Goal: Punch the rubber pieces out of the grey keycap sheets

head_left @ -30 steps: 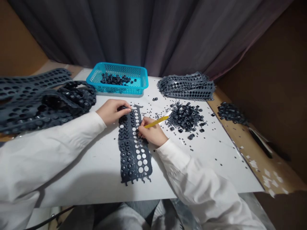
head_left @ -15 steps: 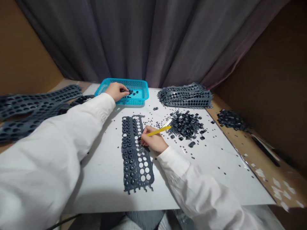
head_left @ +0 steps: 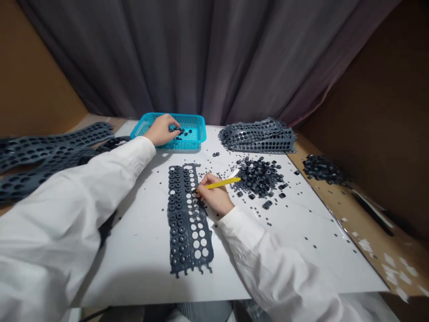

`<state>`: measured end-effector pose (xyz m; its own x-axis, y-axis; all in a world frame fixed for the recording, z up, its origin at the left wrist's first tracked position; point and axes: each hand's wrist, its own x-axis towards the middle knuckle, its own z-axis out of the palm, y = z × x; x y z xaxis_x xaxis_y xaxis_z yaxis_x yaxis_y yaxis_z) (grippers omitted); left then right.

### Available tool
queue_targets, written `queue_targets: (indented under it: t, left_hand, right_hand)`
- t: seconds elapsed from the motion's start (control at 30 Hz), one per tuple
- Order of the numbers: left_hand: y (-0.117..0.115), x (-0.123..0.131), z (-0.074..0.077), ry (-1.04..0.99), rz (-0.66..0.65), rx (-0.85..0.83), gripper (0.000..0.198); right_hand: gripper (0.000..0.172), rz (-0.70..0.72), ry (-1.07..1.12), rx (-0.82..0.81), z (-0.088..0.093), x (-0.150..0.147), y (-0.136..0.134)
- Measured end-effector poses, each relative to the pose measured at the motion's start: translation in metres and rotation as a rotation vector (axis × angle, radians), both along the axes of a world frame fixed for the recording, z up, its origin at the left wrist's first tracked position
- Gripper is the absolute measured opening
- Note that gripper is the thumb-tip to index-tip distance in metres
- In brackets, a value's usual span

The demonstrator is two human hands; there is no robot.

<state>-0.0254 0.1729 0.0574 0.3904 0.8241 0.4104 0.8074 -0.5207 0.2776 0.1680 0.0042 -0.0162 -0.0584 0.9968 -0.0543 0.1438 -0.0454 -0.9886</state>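
1. Turquoise plastic basket: shallow, with slotted walls, upright at the counter's far edge, left of middle.
2. Small black rubber rings: scattered loosely on the basket's floor.
3. Dark grey rubber sheet: long and flat at the counter's middle, running from near edge to far. Rings fill its left columns; the right holes are mostly empty.
4. Yellow-handled tool: slanted, tip on the sheet's right side, handle pointing right.
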Motion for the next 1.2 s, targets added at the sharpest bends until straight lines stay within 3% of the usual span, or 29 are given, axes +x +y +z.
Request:
queue_targets:
  t: [0.1,0.2,0.3,0.43,0.8,0.93,1.07,1.2]
  left_hand:
    - [-0.048,0.013,0.0,0.115,-0.418,-0.158,0.02]
    - [-0.09,0.02,-0.011,0.256,-0.606,-0.335,0.014]
    - [-0.11,0.02,-0.024,0.276,-0.613,-0.369,0.012]
    - [-0.113,0.018,-0.036,0.243,-0.595,-0.375,0.012]
    - [-0.122,0.024,-0.037,0.401,-0.587,-0.29,0.008]
    - [-0.129,0.023,-0.041,0.456,-0.563,-0.191,0.013]
    - [-0.131,0.021,-0.045,0.502,-0.619,-0.069,0.016]
    - [-0.126,0.019,-0.047,0.424,-0.619,-0.134,0.019]
  right_hand:
    - [0.007,0.031,-0.029,0.001,-0.002,-0.004,-0.001]
    - [0.006,0.04,-0.038,-0.01,-0.003,-0.005,-0.002]
    - [0.007,0.042,-0.045,-0.008,-0.002,-0.005,-0.002]
    - [0.008,0.034,-0.15,0.029,-0.002,-0.005,0.0]
    - [0.013,0.108,-0.294,0.072,0.003,-0.01,0.014]
    - [0.013,0.129,-0.233,-0.004,0.006,-0.01,0.016]
    - [0.015,0.148,-0.121,-0.17,0.012,-0.008,0.015]
    - [0.017,0.158,-0.091,-0.2,0.015,-0.007,0.016]
